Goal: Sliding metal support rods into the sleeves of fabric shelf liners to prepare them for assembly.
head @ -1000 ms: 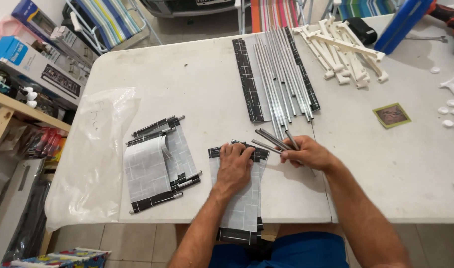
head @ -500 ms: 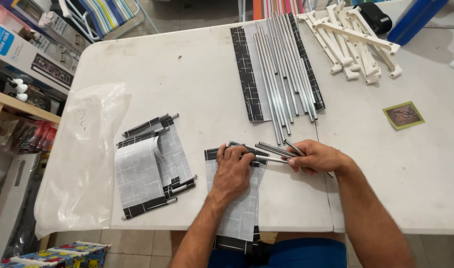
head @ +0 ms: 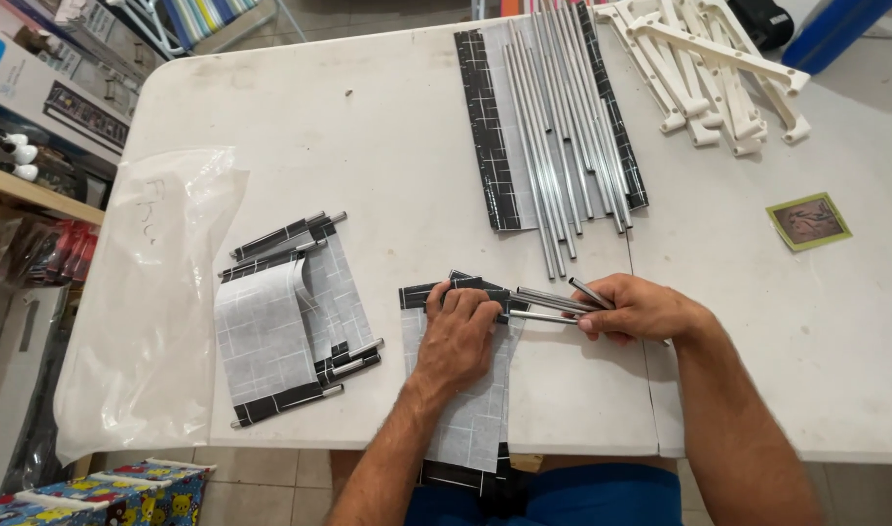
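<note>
Two hands are down at the near edge of the white table (head: 387,146), and the work sits right between them. The left hand (head: 460,336) lies flat on a grey gridded sheet with black borders (head: 470,419), its fingers pinning the black top band, with nothing gripped. The right hand (head: 636,310) has its grip closed on a few short metal rods (head: 548,302), their free ends pointing left and touching the band's right end. To my eye, one rod is being fed into that band, so the trick is to keep the left palm pressing so the sheet cannot slide, hold the rod level with the band, and push straight along it rather than at an angle. The sheet's lower end hangs over the table edge, so weight on it matters. Just left lies a stack of finished sheets with rods in both ends (head: 290,321), beside a clear plastic bag (head: 144,302). Farther up, long metal tubes (head: 558,127) rest on another black-edged sheet, white plastic brackets (head: 709,68) beyond.
</note>
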